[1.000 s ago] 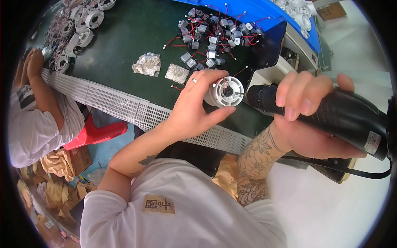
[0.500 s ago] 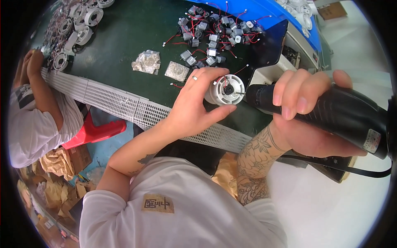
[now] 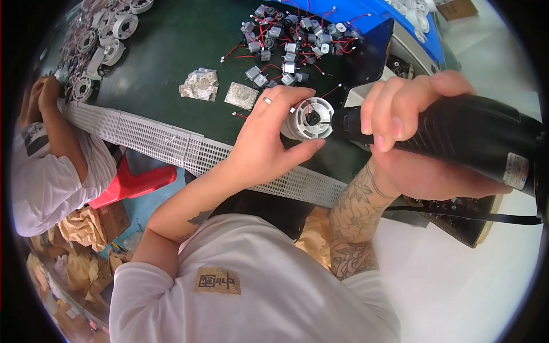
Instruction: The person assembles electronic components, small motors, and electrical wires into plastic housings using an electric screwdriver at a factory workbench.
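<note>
Between its thumb and fingers my left hand (image 3: 266,134) grips a round white plastic housing (image 3: 313,127), standing on the dark green table. A dark round part and thin red and black wires show in the middle of the housing. My right hand (image 3: 409,134) is wrapped round a black electric screwdriver (image 3: 457,134), held slanting from the right. Its tip reaches into the housing on the right side of the centre; whether a screw is there, I cannot make out. Just beyond my left hand lie two flat silvery-grey pieces, one crumpled (image 3: 199,85) and one squarish (image 3: 241,96).
Several small motors (image 3: 289,57) with red wires are heaped at the far middle. Behind them is a blue bin (image 3: 366,22). White ring-shaped parts (image 3: 114,51) lie at the far left, near another person's hands (image 3: 44,94). A perforated white strip (image 3: 189,150) edges the table.
The screwdriver's tip has moved left and a little up, further into the housing. My left hand keeps its hold on the housing.
</note>
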`<state>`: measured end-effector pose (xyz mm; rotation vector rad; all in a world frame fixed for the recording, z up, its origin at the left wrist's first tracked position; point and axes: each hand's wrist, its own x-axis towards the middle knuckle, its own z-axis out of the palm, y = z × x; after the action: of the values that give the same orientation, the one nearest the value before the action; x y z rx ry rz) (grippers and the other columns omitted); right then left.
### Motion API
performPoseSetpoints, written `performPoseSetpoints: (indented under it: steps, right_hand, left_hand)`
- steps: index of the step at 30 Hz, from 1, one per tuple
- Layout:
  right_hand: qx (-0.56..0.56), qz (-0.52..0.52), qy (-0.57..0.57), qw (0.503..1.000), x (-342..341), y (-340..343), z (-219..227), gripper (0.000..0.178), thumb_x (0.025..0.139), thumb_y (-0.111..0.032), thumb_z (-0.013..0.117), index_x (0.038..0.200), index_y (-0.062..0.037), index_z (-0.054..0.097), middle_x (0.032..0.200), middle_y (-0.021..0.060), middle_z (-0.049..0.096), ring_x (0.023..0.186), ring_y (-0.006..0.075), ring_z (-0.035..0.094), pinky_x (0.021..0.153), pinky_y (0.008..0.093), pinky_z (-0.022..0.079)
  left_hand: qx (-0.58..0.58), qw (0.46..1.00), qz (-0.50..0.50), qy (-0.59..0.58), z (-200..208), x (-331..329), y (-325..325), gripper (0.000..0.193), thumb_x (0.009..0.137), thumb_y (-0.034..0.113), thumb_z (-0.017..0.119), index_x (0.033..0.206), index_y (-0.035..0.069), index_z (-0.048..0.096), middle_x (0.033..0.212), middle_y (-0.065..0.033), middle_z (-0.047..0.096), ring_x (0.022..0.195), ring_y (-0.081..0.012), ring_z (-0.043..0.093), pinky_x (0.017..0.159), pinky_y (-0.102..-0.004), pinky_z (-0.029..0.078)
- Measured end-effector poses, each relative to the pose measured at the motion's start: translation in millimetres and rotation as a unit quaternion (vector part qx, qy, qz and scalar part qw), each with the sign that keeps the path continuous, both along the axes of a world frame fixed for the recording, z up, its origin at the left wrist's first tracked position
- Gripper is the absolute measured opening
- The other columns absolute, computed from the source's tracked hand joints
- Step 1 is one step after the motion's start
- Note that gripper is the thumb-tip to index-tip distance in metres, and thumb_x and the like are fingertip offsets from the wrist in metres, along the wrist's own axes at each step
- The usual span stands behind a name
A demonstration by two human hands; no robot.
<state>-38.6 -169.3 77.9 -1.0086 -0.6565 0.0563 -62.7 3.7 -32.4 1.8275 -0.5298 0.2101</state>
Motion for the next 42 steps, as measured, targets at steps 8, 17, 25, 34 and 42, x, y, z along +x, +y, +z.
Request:
performPoseSetpoints:
  steps: [8, 17, 25, 34, 42]
  right_hand:
    - [0.061, -0.074, 0.027, 0.995, 2, 5, -12, 0.115, 0.069, -0.093, 0.041, 0.136, 0.0, 0.046, 0.081, 0.0091, 0.057, 0.061, 0.0205, 0.054, 0.061, 0.0365, 0.043]
    - [0.076, -0.131, -0.103, 0.983, -21, -41, 16, 0.104, 0.08, -0.084, 0.04, 0.138, 0.002, 0.042, 0.074, 0.0082, 0.055, 0.053, 0.0183, 0.05, 0.052, 0.0344, 0.042]
    - [0.161, -0.156, 0.038, 0.974, -18, -31, -20, 0.117, 0.068, -0.095, 0.036, 0.125, 0.0066, 0.049, 0.068, 0.0131, 0.058, 0.05, 0.022, 0.053, 0.049, 0.0353, 0.044]
    - [0.085, -0.143, 0.066, 0.984, -19, -29, -39, 0.105, 0.078, -0.089, 0.03, 0.126, 0.0028, 0.048, 0.068, 0.0117, 0.058, 0.05, 0.0195, 0.05, 0.048, 0.0333, 0.042]
    - [0.068, -0.175, 0.114, 0.976, -20, -30, -42, 0.115, 0.07, -0.095, 0.029, 0.123, 0.0055, 0.047, 0.07, 0.0104, 0.058, 0.056, 0.0178, 0.054, 0.055, 0.03, 0.045]
  left_hand:
    - [0.141, 0.989, -0.01, -0.043, 24, 15, 10, 0.067, 0.062, 0.013, 0.084, 0.122, 0.005, 0.055, 0.108, -0.0109, 0.06, 0.102, -0.0312, 0.054, 0.088, -0.0396, 0.046]
    - [0.073, 0.986, 0.148, -0.031, 41, 49, 49, 0.071, 0.066, 0.016, 0.084, 0.128, 0.003, 0.051, 0.109, -0.0179, 0.061, 0.1, -0.0332, 0.059, 0.088, -0.0399, 0.049]
    - [0.439, 0.824, 0.347, -0.085, 18, 188, 160, 0.061, 0.073, 0.022, 0.077, 0.126, 0.002, 0.054, 0.11, -0.0231, 0.064, 0.103, -0.0429, 0.058, 0.087, -0.049, 0.049]
    - [0.328, 0.925, 0.03, -0.189, 102, 277, -27, 0.041, 0.082, 0.027, 0.068, 0.116, 0.003, 0.063, 0.108, -0.0168, 0.069, 0.101, -0.0323, 0.066, 0.088, -0.0393, 0.051]
    - [0.655, 0.751, -0.055, -0.069, 82, 358, -111, 0.035, 0.078, 0.034, 0.069, 0.102, 0.009, 0.074, 0.112, -0.0172, 0.069, 0.103, -0.0316, 0.067, 0.086, -0.0438, 0.053]
